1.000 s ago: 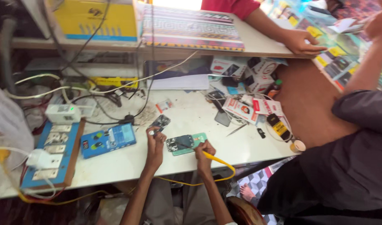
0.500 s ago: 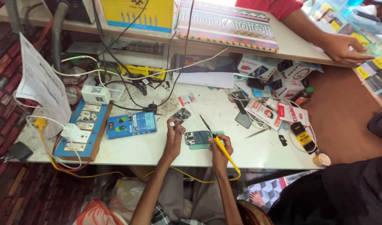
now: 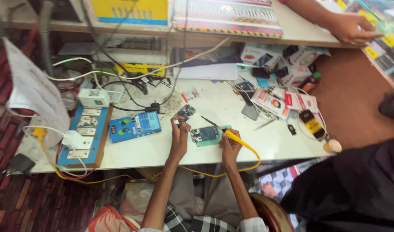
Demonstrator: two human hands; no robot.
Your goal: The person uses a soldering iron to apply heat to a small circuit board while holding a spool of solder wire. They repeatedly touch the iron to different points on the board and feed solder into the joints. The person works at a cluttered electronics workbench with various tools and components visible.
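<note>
At the far left of the white workbench (image 3: pixel 162 150) a blue board of switches and sockets (image 3: pixel 86 135) is lying with white plugs and a yellow cable (image 3: pixel 46 148) running off it, just as it was a second ago, and a blue box-shaped device (image 3: pixel 134 126) is sitting beside it, unmoved. The left hand (image 3: pixel 179 135) is now curling narrowly around something small and pale at its fingertips, resting just left of the opened phone (image 3: pixel 206 135); what that small item is cannot be told. The phone itself is lying flat near the front edge of the bench, between the two hands, where it was half a second ago, so the work is staying on the same spot. The right hand (image 3: pixel 230 146) is gripping the yellow soldering iron (image 3: pixel 225 132), and its dark tip is now tilting up and away to the left above the phone rather than lying lower across it, which suggests a pause between touches. Further right, small boxes and packets (image 3: pixel 282 101) are crowding the bench, and another person's hand (image 3: pixel 350 26) is resting on the upper counter
</note>
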